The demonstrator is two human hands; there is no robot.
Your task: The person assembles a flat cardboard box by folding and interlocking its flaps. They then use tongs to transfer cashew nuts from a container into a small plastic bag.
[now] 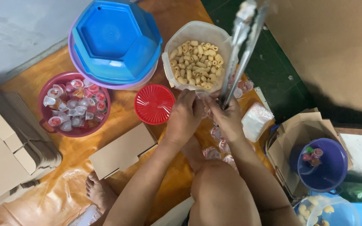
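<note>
My left hand and my right hand meet just below a clear plastic tub filled with small beige puffed snacks. A pair of long metal tongs stands up from my right hand, its tips pointing toward the camera. My left hand's fingers pinch something small and clear between the two hands; what it is stays hidden. Small sealed clear cups lie on the orange sheet under my hands, near my knee.
A red ribbed lid lies left of my hands. A maroon bowl holds several jelly cups. Stacked blue and lilac basins sit behind. Flat cardboard boxes lie left; a purple bowl in a carton at right. My bare foot rests below.
</note>
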